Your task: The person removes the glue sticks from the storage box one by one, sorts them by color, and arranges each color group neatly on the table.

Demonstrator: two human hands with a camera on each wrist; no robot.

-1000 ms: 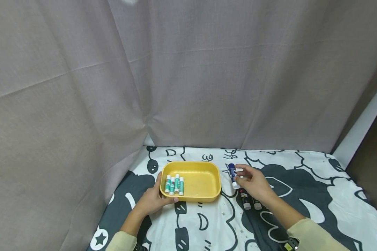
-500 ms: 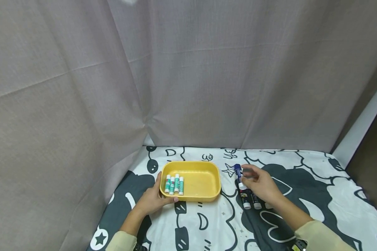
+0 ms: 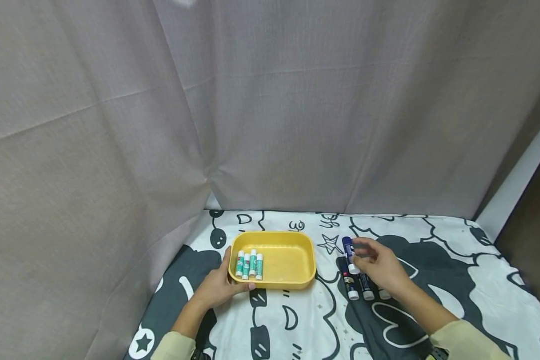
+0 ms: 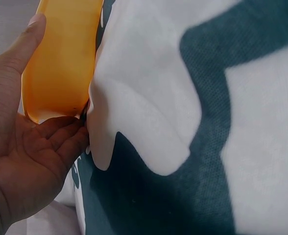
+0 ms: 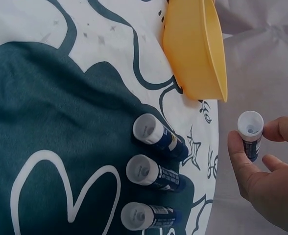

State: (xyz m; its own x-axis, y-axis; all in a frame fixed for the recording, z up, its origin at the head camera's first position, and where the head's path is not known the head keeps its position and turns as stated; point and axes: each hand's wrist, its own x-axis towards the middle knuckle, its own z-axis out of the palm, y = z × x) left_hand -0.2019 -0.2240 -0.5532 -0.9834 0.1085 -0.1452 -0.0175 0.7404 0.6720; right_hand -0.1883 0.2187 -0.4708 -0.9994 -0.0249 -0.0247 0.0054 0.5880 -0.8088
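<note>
My right hand (image 3: 381, 265) pinches a blue glue stick (image 3: 348, 250) between thumb and fingers, above the cloth. In the right wrist view its white base (image 5: 251, 123) faces the camera. Three more blue glue sticks lie side by side just below that hand; one of them (image 3: 350, 286) is at the left of the row, another (image 5: 156, 174) in its middle. At the left side and front corner of a yellow tray (image 3: 292, 286), my left hand (image 3: 218, 286) holds on, thumb and fingers on its wall. Several small green-and-white glue sticks (image 3: 246, 266) lie in the tray's left part.
A black-and-white patterned cloth (image 3: 315, 325) covers the surface. Behind it hangs a grey curtain (image 3: 279, 125), reaching round to the left side. A dark brown panel (image 3: 533, 240) stands at the far right.
My right hand has moved right with the blue glue stick, away from the tray, and now holds it over the row on the cloth. The left hand and tray stay put.
</note>
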